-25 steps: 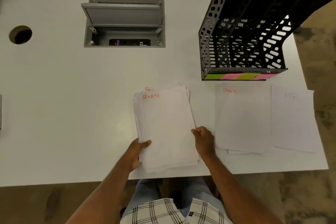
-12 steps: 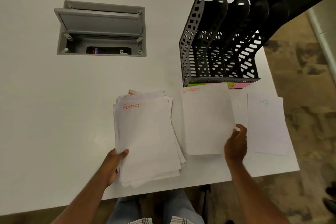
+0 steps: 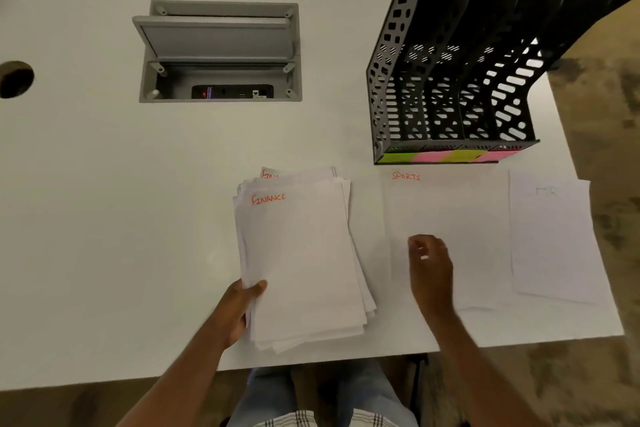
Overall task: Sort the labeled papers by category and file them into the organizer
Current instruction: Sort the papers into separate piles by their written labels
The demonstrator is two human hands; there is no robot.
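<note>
A stack of white papers [image 3: 301,263] lies near the table's front edge, its top sheet marked FINANCE in red. My left hand [image 3: 240,308] grips the stack's lower left corner. To its right lies a SPORTS pile [image 3: 464,211], and my right hand [image 3: 429,270] hovers over its lower left part, fingers loosely curled, holding nothing. Further right lies a sheet marked HR [image 3: 554,239]. The black mesh organizer [image 3: 446,80] stands behind these piles with several empty slots and coloured sticky labels [image 3: 446,157] along its front.
A grey cable box [image 3: 221,52] with its lid open is sunk into the white table [image 3: 104,218]. A round cable hole [image 3: 15,79] sits at the far left. The table's right edge runs just past the HR sheet, with floor beyond.
My right hand carried the SPORTS sheet off the stack onto the SPORTS pile and let it go. The stack's top sheet now reads FINANCE. My left hand stayed on the stack.
</note>
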